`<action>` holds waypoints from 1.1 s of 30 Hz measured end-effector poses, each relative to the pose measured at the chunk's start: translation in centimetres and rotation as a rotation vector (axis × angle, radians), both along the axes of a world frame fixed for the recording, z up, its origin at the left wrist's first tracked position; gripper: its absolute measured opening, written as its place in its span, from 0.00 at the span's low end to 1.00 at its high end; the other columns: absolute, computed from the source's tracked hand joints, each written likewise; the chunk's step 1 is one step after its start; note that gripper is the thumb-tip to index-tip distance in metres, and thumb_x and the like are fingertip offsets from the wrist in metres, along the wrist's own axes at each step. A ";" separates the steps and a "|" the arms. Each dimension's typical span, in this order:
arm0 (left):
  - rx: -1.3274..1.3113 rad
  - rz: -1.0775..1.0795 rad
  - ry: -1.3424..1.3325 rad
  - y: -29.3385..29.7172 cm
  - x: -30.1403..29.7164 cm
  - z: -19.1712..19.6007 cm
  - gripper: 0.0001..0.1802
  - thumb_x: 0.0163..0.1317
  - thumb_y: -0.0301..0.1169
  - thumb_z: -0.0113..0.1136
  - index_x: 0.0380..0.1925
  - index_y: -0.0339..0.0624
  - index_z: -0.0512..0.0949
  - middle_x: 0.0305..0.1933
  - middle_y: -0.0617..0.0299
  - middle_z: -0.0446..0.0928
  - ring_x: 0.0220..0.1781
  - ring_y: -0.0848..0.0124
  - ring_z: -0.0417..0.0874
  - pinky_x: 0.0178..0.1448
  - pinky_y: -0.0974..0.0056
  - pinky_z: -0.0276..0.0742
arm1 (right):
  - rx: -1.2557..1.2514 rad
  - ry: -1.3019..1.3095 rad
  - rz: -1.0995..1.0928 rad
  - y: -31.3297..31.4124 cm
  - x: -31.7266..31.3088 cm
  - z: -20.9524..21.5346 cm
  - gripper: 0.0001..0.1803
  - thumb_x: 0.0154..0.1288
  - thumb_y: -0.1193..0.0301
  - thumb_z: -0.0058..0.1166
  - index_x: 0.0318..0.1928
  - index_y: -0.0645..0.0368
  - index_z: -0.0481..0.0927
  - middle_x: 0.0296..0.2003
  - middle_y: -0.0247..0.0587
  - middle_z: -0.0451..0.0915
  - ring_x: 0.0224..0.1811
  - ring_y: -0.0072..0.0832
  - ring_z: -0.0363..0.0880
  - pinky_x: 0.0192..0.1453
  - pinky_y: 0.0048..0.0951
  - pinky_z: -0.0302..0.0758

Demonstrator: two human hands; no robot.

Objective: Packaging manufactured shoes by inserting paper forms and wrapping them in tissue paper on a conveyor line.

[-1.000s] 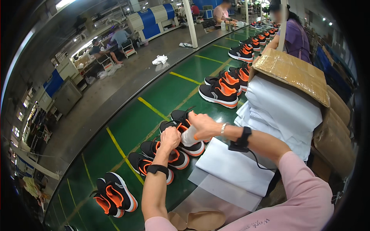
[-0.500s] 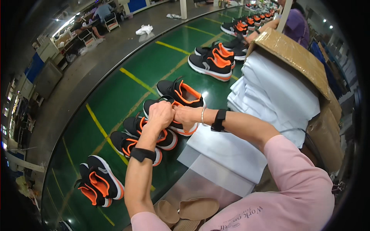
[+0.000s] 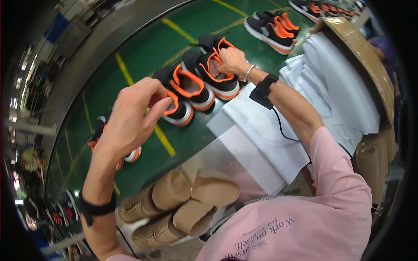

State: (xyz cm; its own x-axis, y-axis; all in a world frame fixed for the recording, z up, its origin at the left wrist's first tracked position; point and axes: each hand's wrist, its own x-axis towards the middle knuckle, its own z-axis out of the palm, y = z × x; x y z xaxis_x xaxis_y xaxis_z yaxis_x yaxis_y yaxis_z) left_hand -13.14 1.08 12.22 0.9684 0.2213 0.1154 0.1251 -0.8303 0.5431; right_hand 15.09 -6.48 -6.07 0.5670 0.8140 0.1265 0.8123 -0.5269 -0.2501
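Note:
Black sneakers with orange lining and white soles stand in a row on a green belt. My right hand [image 3: 233, 61] is closed at the orange-lined opening of a sneaker [image 3: 224, 88], its fingertips partly hidden inside the collar. To the left, my left hand [image 3: 136, 113] hovers nearer to me, fingers curved and thumb apart, with nothing visible in it. It partly covers another sneaker [image 3: 180, 116]. Between them sits a sneaker [image 3: 189, 85] that neither hand touches. Close to my body lie stacks of tan insoles [image 3: 215, 190].
White paper sheets [image 3: 265, 130] lie on the right beside the belt [image 3: 150, 48]. A cardboard box [image 3: 355, 56] holds a thick pile of white paper [image 3: 335, 82]. More sneakers [image 3: 272, 32] stand farther along the belt, and others at the left are partly behind my forearm.
My left hand has come off the sneaker where both hands were and moved left, toward me. My right hand is now at a sneaker's opening. The view has shifted, showing more insoles.

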 end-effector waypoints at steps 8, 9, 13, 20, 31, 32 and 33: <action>0.340 0.010 0.036 -16.3 -13.9 -2.3 0.08 0.47 0.24 0.57 0.30 0.37 0.75 0.34 0.54 0.75 0.38 0.56 0.77 0.46 0.56 0.73 | 0.504 -0.082 0.549 -4.1 -9.0 3.7 0.11 0.45 0.76 0.58 0.32 0.60 0.75 0.33 0.46 0.77 0.39 0.43 0.75 0.42 0.38 0.72; 0.384 -0.031 0.088 -18.3 -14.1 -4.6 0.10 0.48 0.26 0.56 0.32 0.37 0.76 0.38 0.53 0.76 0.43 0.55 0.77 0.53 0.53 0.72 | 0.583 -0.042 0.576 -6.5 -11.3 4.7 0.10 0.45 0.80 0.57 0.31 0.61 0.73 0.32 0.44 0.75 0.38 0.44 0.73 0.43 0.38 0.71; 0.832 -0.060 0.283 -23.2 -12.2 -11.8 0.17 0.52 0.31 0.51 0.40 0.33 0.77 0.44 0.48 0.77 0.56 0.51 0.73 0.71 0.49 0.53 | 0.506 -0.023 0.538 -17.5 -16.6 3.3 0.15 0.44 0.73 0.64 0.32 0.62 0.72 0.34 0.44 0.73 0.38 0.40 0.72 0.42 0.38 0.70; 0.780 0.001 0.233 -24.1 -9.4 -11.8 0.07 0.51 0.28 0.52 0.30 0.38 0.74 0.35 0.50 0.75 0.49 0.53 0.76 0.70 0.49 0.56 | 0.320 -0.023 0.456 -25.2 -16.2 -4.9 0.24 0.55 0.68 0.60 0.51 0.66 0.71 0.56 0.52 0.69 0.61 0.43 0.65 0.66 0.39 0.63; -0.016 0.457 -0.625 -26.6 -7.6 -12.5 0.18 0.57 0.19 0.53 0.49 0.32 0.73 0.39 0.43 0.74 0.39 0.47 0.78 0.43 0.55 0.74 | 0.689 0.229 0.281 -23.9 -16.2 -3.9 0.06 0.57 0.79 0.52 0.36 0.64 0.71 0.31 0.49 0.75 0.33 0.45 0.75 0.38 0.39 0.73; -0.010 0.450 -0.633 -26.1 -7.7 -12.5 0.18 0.57 0.19 0.53 0.49 0.32 0.73 0.39 0.43 0.74 0.39 0.47 0.78 0.43 0.55 0.74 | 0.669 0.337 0.287 -23.5 -16.1 -3.8 0.05 0.58 0.79 0.52 0.35 0.64 0.71 0.31 0.50 0.76 0.34 0.45 0.76 0.38 0.37 0.73; -0.065 0.423 -0.433 -25.8 -8.1 -12.7 0.16 0.57 0.22 0.54 0.47 0.31 0.75 0.40 0.42 0.74 0.40 0.48 0.78 0.45 0.54 0.74 | 0.642 0.449 0.294 -23.1 -16.1 -3.6 0.05 0.58 0.79 0.51 0.35 0.63 0.71 0.31 0.51 0.76 0.34 0.45 0.76 0.39 0.35 0.73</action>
State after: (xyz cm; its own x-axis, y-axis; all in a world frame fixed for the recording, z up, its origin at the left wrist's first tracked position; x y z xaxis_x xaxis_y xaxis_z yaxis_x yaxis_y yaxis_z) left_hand -21.24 -24.70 -0.46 0.6628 0.5966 0.4525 0.1938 -0.7204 0.6660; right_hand -1.03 -29.58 -9.66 0.4495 0.7835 0.4291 0.6461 0.0465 -0.7618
